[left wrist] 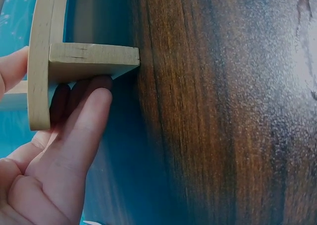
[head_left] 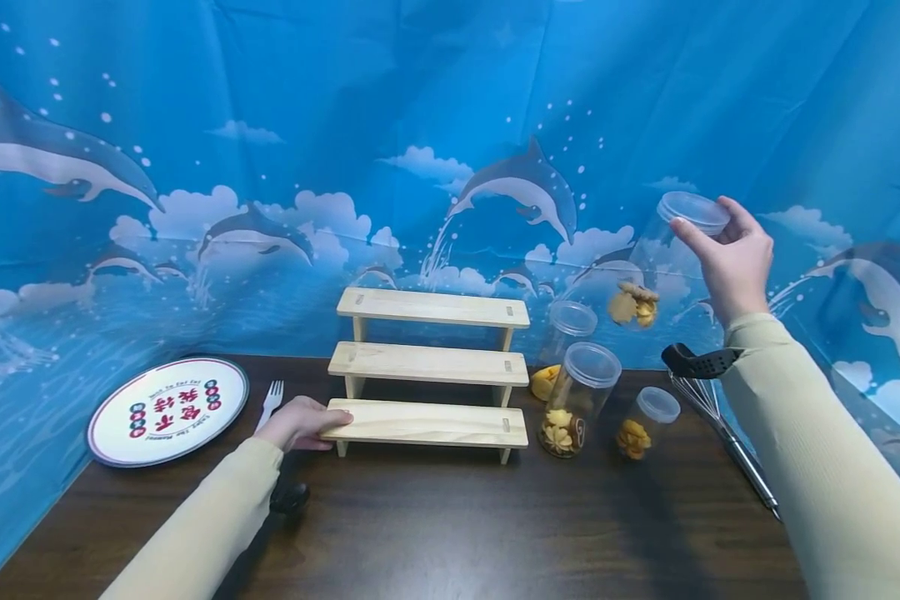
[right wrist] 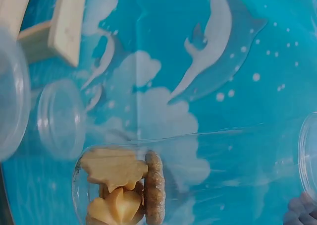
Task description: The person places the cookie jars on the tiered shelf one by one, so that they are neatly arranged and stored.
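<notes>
Some of the left hand [head_left: 297,423] hides under the lowest wooden board [head_left: 429,423].

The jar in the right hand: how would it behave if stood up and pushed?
The jar is probably light for its size: only a few cookies sit at its bottom. Tall and narrow, it might tip if pushed near the lid. Its round shape suggests it could roll once lying down.

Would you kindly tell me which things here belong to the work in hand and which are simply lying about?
In use:
raised jar, in the right hand
wooden stand, gripped by the left hand
probably the three standing jars

Apparently lying about:
plate
fork
whisk
</notes>
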The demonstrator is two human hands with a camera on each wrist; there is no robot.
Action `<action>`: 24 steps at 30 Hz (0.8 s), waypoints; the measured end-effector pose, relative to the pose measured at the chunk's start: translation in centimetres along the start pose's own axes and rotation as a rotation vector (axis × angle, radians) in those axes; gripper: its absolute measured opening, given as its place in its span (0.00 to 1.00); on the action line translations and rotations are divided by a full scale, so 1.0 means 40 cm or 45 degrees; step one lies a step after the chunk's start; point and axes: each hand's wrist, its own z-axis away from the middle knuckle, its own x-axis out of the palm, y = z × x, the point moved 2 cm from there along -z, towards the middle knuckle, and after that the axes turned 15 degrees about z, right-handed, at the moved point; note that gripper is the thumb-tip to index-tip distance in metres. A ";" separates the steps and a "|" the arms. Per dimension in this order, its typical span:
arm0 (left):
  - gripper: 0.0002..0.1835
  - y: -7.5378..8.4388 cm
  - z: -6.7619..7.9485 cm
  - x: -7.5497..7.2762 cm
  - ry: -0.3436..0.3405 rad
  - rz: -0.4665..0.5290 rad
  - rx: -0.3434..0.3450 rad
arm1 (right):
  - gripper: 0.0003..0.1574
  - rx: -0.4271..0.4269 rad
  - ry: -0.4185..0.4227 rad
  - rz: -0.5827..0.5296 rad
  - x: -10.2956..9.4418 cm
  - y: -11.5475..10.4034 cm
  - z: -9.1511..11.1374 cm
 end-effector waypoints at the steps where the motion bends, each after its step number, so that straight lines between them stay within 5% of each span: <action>1: 0.28 0.000 0.000 0.000 0.002 0.004 0.002 | 0.45 -0.005 -0.005 -0.037 0.004 -0.010 -0.001; 6: 0.28 -0.002 -0.001 0.000 0.000 0.010 0.008 | 0.45 -0.057 -0.034 -0.187 0.036 -0.064 -0.002; 24: 0.29 0.001 0.002 0.000 0.041 0.013 0.000 | 0.47 -0.183 -0.156 -0.266 0.204 -0.219 0.019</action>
